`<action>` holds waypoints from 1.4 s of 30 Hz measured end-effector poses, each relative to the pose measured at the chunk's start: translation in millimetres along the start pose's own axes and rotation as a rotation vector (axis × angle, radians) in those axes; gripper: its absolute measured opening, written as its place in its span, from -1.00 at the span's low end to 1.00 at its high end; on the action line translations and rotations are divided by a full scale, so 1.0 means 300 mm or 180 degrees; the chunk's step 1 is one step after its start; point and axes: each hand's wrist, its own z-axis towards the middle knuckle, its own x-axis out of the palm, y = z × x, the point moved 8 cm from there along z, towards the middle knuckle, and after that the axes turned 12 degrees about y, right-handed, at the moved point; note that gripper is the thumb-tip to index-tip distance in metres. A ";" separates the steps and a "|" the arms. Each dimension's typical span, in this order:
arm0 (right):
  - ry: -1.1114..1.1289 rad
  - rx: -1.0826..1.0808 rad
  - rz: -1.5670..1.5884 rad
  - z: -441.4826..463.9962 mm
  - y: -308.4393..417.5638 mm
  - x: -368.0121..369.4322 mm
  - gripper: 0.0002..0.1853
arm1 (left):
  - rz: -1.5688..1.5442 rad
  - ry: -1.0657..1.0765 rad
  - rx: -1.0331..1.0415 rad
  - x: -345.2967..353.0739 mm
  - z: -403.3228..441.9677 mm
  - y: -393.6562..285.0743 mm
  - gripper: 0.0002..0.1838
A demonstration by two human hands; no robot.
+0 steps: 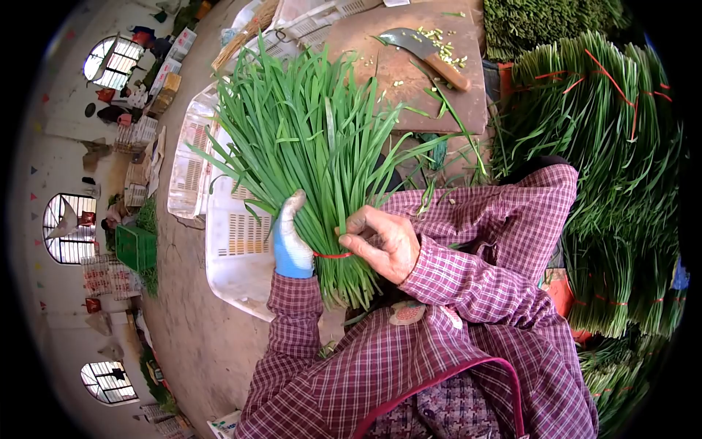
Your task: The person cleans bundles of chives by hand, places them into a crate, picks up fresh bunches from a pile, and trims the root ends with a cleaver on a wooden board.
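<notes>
A thick bunch of garlic chives [314,139] stands before me, leaf tips fanned away and cut stems towards my lap. Around its lower part runs a red band [333,255]. My left hand [291,238], in a white and blue glove, is wrapped round the bunch from the left, thumb up along the leaves. On the other side, my bare right hand [384,243] has its fingers pinched against the chives just above the band. Whether they grip one leaf or several is hard to make out.
White plastic crates [238,252] stand behind and left of the bunch. A board [409,73] holds a curved knife [424,55] with a wooden handle and chopped bits. Tied chive bundles [592,139] are stacked at right. Further left is a green crate [136,249].
</notes>
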 end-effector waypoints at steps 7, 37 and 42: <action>0.1144 -0.0393 0.0426 -0.008 0.005 0.111 -0.85 | -0.0163 0.0474 -0.0105 -0.002 0.028 -0.010 -0.65; -0.0497 -0.0166 -0.0594 0.123 0.103 -0.317 -0.83 | -0.0166 0.1039 -0.0271 -0.110 0.017 0.001 -0.64; -0.1583 -0.0237 0.0949 0.057 0.152 -0.474 -0.81 | -0.0297 0.1117 -0.0089 -0.245 0.027 0.029 -0.57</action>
